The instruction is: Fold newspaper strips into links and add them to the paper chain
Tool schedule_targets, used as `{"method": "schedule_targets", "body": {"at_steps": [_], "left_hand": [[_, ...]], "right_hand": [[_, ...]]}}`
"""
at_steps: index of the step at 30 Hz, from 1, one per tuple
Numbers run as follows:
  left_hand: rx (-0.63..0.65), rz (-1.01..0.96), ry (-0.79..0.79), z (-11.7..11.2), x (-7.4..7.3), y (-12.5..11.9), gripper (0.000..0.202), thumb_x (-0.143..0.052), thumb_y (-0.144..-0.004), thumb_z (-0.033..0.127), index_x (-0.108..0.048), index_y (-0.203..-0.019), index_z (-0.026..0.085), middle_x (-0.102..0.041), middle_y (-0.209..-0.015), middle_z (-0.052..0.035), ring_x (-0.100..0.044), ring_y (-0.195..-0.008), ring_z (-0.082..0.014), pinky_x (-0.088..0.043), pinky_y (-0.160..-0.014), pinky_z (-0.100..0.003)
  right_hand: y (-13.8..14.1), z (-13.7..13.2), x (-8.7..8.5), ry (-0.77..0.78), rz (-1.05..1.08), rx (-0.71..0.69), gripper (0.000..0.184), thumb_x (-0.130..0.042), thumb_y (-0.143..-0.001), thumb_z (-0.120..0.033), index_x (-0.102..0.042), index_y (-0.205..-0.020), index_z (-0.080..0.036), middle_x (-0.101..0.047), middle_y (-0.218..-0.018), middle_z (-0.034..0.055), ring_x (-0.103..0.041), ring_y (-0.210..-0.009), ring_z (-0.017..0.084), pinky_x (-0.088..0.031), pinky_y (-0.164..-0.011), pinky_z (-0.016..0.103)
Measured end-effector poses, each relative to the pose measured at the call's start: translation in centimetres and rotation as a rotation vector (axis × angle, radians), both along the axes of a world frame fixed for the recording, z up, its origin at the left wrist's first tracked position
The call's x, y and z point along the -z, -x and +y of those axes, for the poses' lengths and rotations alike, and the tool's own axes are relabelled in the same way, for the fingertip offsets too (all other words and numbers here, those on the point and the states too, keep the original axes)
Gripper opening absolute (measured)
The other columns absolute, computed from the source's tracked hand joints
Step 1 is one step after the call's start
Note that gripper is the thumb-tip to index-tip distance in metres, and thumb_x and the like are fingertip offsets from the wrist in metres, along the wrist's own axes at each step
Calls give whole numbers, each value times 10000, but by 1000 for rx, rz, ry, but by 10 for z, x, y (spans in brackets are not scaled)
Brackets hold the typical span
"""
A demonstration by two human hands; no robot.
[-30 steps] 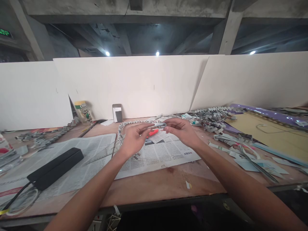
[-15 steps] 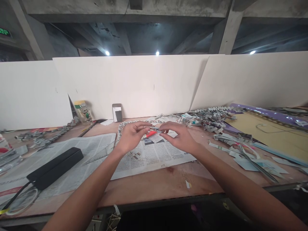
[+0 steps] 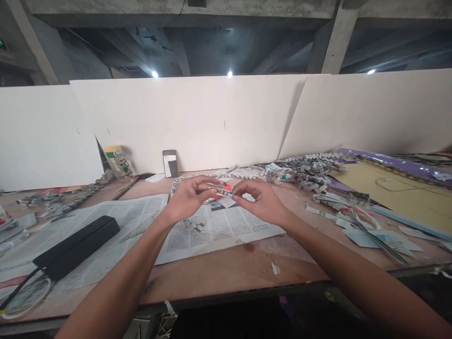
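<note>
A thin, narrow strip that looks like folded paper (image 3: pixel 224 190) spans the gap between my two hands above the newspaper (image 3: pixel 219 235). My left hand (image 3: pixel 187 200) pinches its left end between thumb and fingers. At the other end, the fingertips of my right hand (image 3: pixel 263 202) are closed on the strip. Behind the fingers lie a small red item (image 3: pixel 228 187) and some white paper, partly covered. A short chain of folded paper links (image 3: pixel 194 225) rests on the newspaper below my left hand. More of a woven paper chain (image 3: pixel 173 186) shows behind that hand.
A black box-shaped adapter (image 3: pixel 76 247) with a cable lies at left. Scissors (image 3: pixel 377 238) sit among paper scraps at right, near a heap of folded paper links (image 3: pixel 310 172). A phone (image 3: pixel 170 164) and a plastic jar (image 3: pixel 118 162) stand against the white board (image 3: pixel 197 117).
Both hands keep their pinch while the strip has turned slightly between them, and the red item behind shows differently. The whole view has shifted a little.
</note>
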State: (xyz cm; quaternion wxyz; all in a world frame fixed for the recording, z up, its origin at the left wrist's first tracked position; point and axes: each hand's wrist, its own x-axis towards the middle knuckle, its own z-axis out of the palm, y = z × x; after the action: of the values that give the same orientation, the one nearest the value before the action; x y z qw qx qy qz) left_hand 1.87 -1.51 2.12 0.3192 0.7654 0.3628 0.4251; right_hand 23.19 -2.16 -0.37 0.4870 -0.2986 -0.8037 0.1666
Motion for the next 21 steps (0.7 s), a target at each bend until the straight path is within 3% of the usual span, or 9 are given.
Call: {"method": "schedule_targets", "body": {"at_steps": [6,9,13,16,21], "left_hand": [[-87,-73,-28,3,5,-4,281,-662,-742,382,-677,-951,196,-721,-717,-37,-648,-730,-210,-471,-607,-288],[-131,-90,-19,5,7,-6,277,-658,-745,383,-677,-956,205,-714,-708,-36,-653,-740,-222,-474,-584,-291],[-95,-127,26,10,11,-8,286,-657,-744,393,-679,-962,208,-714,-763,-34,-664,-790,-231,-505,-654,-314],[-82,-148,43,11,14,-8,300,-659,-741,395,-686,-968,202,-716,-812,-37,-670,-799,-234,-520,-695,-326],[-101,-140,1,9,15,-11,328,-628,-772,400,-681,-1012,184,-710,-975,-64,-670,-877,-237,-520,-796,-336]], "right_hand": [[4,5,-1,137,220,35,125,-658,-741,-281,-581,-757,-183,-596,-665,4,-541,-591,115,-444,-539,240],[3,9,-2,166,277,33,147,-673,-730,-280,-579,-778,-178,-605,-659,1,-547,-602,115,-442,-564,243],[1,16,1,254,209,-16,239,-655,-749,-324,-625,-932,-174,-660,-756,36,-589,-680,150,-462,-616,278],[0,19,4,249,115,-23,228,-604,-784,-379,-663,-807,-160,-640,-760,43,-570,-655,149,-453,-588,279],[0,15,3,210,101,21,237,-582,-803,-365,-609,-692,-157,-563,-649,11,-513,-602,130,-414,-572,267]]}}
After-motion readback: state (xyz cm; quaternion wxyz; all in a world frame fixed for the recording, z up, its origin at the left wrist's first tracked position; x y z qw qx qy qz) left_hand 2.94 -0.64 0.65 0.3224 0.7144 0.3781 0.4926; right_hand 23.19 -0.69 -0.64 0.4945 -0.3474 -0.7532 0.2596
